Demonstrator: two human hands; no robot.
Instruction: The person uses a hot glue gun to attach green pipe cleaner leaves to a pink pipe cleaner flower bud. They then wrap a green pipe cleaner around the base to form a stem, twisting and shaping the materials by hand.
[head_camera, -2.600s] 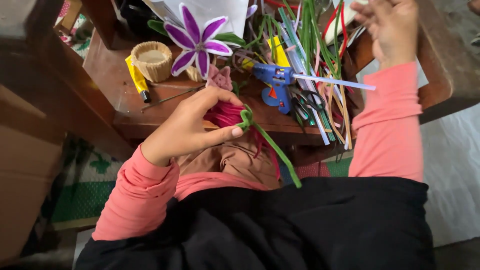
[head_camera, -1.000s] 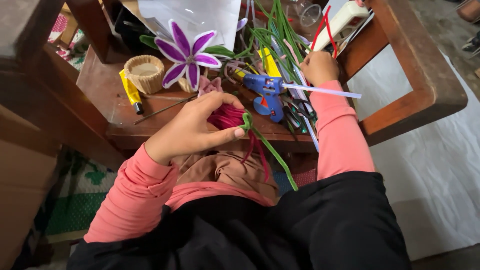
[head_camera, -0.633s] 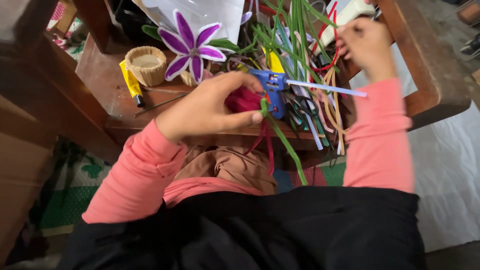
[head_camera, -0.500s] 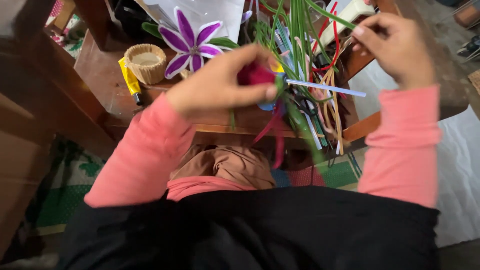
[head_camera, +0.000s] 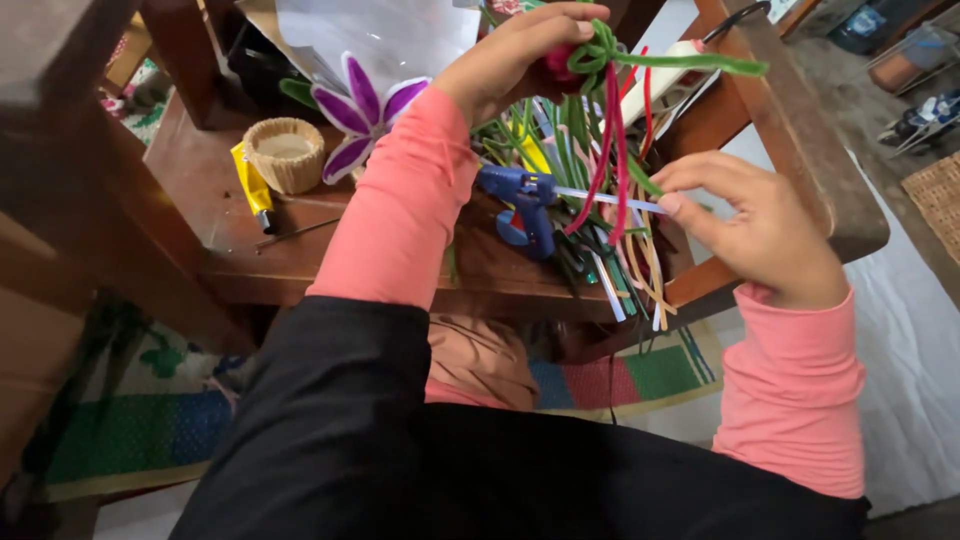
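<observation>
My left hand (head_camera: 520, 50) is raised over the low wooden table (head_camera: 220, 240) and grips a pink pipe-cleaner flower (head_camera: 558, 62) with a green pipe cleaner (head_camera: 680, 62) knotted around it. Red pipe-cleaner tails (head_camera: 610, 150) hang down from the flower. My right hand (head_camera: 755, 225) is lower and to the right, its fingertips pinching a green strand (head_camera: 645, 180) that trails from the bundle. A pile of loose pipe cleaners (head_camera: 600, 260) lies on the table under both hands.
A blue glue gun (head_camera: 525, 200) lies mid-table beside the pile. A purple and white flower (head_camera: 360, 110), a small woven basket (head_camera: 285, 152) and a yellow tube (head_camera: 250, 180) sit to the left. A striped mat (head_camera: 640, 375) covers the floor.
My left hand has lifted the pink flower up from the table edge to above the pile. My right hand came back from the far pile and now pinches a green strand.
</observation>
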